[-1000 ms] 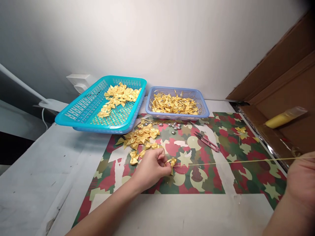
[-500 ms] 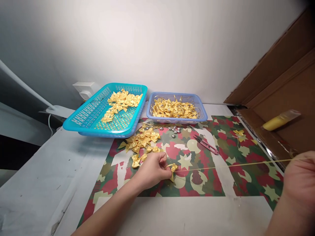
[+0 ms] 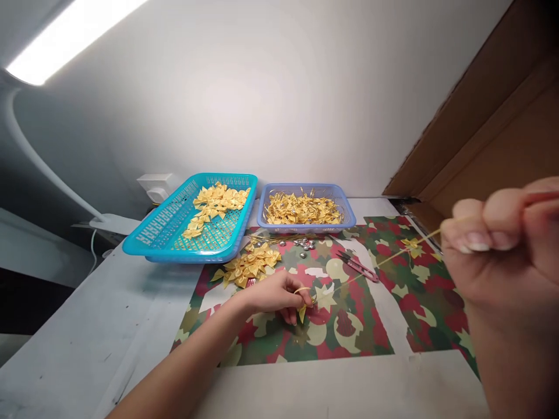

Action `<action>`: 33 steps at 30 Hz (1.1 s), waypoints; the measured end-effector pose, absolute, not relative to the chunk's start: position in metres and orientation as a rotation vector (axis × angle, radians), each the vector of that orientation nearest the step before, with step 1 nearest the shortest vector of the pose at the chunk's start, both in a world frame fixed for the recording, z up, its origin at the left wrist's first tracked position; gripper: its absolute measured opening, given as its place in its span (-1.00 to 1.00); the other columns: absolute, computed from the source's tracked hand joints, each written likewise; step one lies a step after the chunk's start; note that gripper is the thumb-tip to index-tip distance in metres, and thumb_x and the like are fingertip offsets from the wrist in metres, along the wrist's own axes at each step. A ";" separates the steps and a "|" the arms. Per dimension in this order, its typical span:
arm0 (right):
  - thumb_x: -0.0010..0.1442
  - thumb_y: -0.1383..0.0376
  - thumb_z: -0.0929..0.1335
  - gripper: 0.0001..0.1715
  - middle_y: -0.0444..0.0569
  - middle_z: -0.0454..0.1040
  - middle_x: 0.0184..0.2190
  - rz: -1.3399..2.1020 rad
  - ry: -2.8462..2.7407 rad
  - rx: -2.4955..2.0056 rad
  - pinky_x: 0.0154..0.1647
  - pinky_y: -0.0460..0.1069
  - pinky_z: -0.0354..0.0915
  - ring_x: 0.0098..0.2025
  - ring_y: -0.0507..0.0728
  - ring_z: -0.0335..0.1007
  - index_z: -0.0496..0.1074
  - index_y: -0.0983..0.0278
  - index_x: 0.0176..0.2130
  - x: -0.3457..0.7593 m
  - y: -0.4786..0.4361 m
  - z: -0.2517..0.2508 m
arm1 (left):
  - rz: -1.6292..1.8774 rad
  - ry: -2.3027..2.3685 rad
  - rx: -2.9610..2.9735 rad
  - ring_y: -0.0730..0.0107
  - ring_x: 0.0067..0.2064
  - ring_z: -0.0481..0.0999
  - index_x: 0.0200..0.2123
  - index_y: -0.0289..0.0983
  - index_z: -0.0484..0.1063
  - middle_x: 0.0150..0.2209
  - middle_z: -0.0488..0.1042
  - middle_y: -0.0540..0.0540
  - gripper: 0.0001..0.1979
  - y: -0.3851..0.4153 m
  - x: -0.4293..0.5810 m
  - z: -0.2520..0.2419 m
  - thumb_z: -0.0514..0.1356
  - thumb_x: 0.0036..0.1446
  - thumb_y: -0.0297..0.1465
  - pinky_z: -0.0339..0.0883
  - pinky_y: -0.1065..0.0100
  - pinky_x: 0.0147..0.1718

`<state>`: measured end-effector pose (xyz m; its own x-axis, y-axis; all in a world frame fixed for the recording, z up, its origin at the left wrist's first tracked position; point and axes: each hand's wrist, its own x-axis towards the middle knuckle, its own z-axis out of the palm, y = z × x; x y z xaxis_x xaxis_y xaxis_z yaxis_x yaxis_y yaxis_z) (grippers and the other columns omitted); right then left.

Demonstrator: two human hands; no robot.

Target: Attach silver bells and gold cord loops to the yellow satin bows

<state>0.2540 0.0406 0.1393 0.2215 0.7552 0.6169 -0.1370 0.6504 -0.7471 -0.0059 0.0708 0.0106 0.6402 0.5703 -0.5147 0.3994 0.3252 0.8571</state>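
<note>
My left hand (image 3: pixel 279 295) pinches a yellow ribbon bow (image 3: pixel 302 312) just above the patterned mat, its fingers partly covering the bow. A thin yellow cord (image 3: pixel 393 256) runs taut from it up to my right hand (image 3: pixel 502 238), which is closed on the cord at the right edge. A heap of yellow bows (image 3: pixel 253 263) lies behind my left hand. Small silver bells (image 3: pixel 303 245) sit beyond it, with pink thread snips (image 3: pixel 358 266) to their right. Another yellow bow (image 3: pixel 411 247) rests on the right part of the mat.
A turquoise basket (image 3: pixel 152 233) holding bows stands at the back left. Beside it, a blue-purple basket (image 3: pixel 348 216) holds bows with gold cords. A lamp (image 3: pixel 74 41) hangs at upper left. Cardboard (image 3: pixel 480 110) stands on the right.
My right hand has risen and come inward and nearer the camera, so the cord now slants upward. My left hand's fingers have shifted around the bow. The view has tilted up, bringing the lamp in.
</note>
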 end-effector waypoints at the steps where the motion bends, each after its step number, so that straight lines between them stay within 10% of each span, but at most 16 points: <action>1: -0.03 0.21 0.56 -0.79 -0.26 0.13 -0.73 0.719 -1.198 -0.569 -0.71 -0.01 0.04 -0.68 -0.01 0.01 0.49 0.12 -0.42 0.247 0.043 0.144 | 0.137 0.935 1.311 0.51 -0.64 0.46 -0.42 -0.32 0.51 -0.55 0.50 0.00 -0.89 0.071 -0.004 0.010 0.23 -0.08 -0.43 0.35 0.51 -0.61; 33: 0.17 0.25 0.44 -0.94 -0.25 0.18 -0.68 0.898 -1.309 -0.407 -0.58 -0.06 0.22 -0.60 0.00 0.21 0.47 0.14 -0.34 0.212 0.055 0.155 | 0.261 0.833 1.558 0.53 -0.50 0.32 -0.34 -0.27 0.35 -0.50 0.28 0.09 -0.86 0.057 -0.008 0.000 0.17 -0.06 -0.51 0.34 0.51 -0.54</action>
<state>0.2123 0.0547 0.1554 -0.0018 0.7584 0.6517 -0.3349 0.6137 -0.7150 -0.0080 0.0571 0.0002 0.7102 0.6366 -0.3007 0.3507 0.0504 0.9351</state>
